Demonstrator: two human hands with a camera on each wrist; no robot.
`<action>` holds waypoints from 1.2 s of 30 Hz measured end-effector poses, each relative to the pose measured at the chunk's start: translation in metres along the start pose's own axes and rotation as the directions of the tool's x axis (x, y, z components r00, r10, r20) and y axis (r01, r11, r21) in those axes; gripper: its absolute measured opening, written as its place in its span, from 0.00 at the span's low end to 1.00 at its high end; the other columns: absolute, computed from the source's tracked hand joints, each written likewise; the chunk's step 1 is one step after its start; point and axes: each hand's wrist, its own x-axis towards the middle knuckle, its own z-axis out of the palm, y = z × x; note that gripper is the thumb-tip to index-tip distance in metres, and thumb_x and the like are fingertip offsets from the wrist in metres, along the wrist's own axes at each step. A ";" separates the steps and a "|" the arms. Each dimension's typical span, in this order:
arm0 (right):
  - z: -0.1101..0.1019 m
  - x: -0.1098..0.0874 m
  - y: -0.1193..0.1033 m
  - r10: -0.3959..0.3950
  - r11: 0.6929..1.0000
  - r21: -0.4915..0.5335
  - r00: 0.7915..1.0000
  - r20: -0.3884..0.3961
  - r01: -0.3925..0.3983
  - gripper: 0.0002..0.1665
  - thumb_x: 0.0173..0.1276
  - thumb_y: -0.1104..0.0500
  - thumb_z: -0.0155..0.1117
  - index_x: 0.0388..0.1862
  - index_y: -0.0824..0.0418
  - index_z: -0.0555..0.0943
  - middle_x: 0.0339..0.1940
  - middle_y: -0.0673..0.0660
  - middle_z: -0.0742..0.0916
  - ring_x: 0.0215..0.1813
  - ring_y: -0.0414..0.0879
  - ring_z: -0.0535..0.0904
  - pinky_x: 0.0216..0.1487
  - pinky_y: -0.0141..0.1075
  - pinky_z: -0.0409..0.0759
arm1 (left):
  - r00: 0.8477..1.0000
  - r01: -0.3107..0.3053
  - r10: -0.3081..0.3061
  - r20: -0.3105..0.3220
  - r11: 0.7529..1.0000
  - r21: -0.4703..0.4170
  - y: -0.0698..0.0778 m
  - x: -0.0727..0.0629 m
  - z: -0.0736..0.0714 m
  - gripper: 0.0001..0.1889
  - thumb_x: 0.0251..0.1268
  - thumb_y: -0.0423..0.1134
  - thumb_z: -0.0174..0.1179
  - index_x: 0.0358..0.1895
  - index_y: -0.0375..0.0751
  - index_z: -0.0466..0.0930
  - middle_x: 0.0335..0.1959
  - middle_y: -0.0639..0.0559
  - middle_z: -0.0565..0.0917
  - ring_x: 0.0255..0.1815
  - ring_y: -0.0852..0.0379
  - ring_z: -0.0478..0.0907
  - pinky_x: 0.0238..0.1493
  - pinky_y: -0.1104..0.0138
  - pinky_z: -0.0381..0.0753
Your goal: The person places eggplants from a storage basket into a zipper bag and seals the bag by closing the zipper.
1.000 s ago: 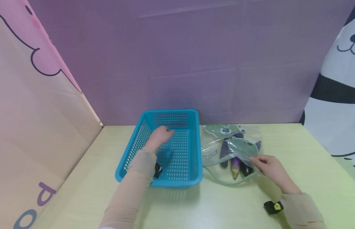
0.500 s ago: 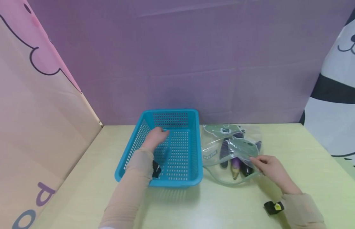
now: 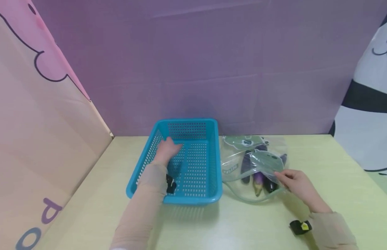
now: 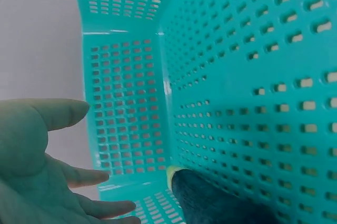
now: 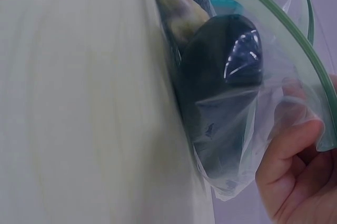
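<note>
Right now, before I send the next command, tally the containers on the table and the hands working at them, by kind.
Blue perforated basket: 1
Clear bag with green zip edge: 1
Hands: 2, the left hand and the right hand
Total: 4

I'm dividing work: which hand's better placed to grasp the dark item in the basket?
Probably the left hand: it's empty, inside the basket near the dark item; the right hand pinches the bag.

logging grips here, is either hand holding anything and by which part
The right hand pinches the clear bag by the green edge of its open mouth. The left hand, at the blue basket, holds nothing.
</note>
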 end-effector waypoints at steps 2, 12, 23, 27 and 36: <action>0.000 -0.001 -0.001 -0.002 1.000 -0.005 1.000 -0.003 0.002 0.24 0.73 0.49 0.52 0.25 0.66 0.77 0.14 0.47 0.73 0.18 0.39 0.66 0.24 0.33 0.70 | 1.000 0.012 -0.012 0.013 1.000 0.015 -0.002 0.000 0.000 0.38 0.67 0.52 0.50 0.71 0.29 0.52 0.70 0.29 0.59 0.71 0.33 0.54 0.71 0.44 0.55; -0.001 0.001 0.001 -0.005 1.000 -0.010 1.000 -0.006 0.004 0.24 0.73 0.48 0.52 0.24 0.65 0.76 0.13 0.47 0.73 0.18 0.39 0.66 0.23 0.33 0.70 | 0.995 0.087 -0.087 0.058 0.996 0.004 -0.008 0.002 0.002 0.35 0.67 0.50 0.51 0.68 0.29 0.56 0.64 0.30 0.67 0.66 0.36 0.65 0.65 0.45 0.67; 0.000 0.001 0.001 -0.005 1.000 -0.002 1.000 -0.002 0.005 0.24 0.73 0.48 0.52 0.23 0.65 0.75 0.13 0.46 0.72 0.18 0.39 0.67 0.23 0.33 0.70 | 0.984 0.165 -0.154 0.088 0.977 -0.138 -0.013 -0.001 0.002 0.21 0.67 0.43 0.54 0.59 0.36 0.71 0.55 0.37 0.77 0.56 0.39 0.76 0.53 0.46 0.78; 0.000 0.001 0.000 -0.014 1.000 0.000 1.000 0.000 0.014 0.24 0.73 0.49 0.52 0.23 0.66 0.75 0.13 0.47 0.72 0.18 0.39 0.67 0.23 0.33 0.70 | 0.987 0.150 -0.141 0.079 0.981 -0.123 -0.016 -0.001 0.003 0.19 0.66 0.41 0.54 0.56 0.34 0.73 0.54 0.37 0.78 0.55 0.40 0.77 0.54 0.48 0.78; 0.000 0.000 0.001 -0.017 1.000 -0.011 1.000 -0.002 0.017 0.25 0.73 0.48 0.51 0.23 0.66 0.76 0.14 0.47 0.73 0.19 0.39 0.67 0.23 0.33 0.70 | 0.985 0.145 -0.139 0.105 0.988 -0.047 -0.023 0.004 0.005 0.18 0.65 0.37 0.54 0.56 0.32 0.74 0.53 0.35 0.79 0.53 0.41 0.78 0.55 0.48 0.78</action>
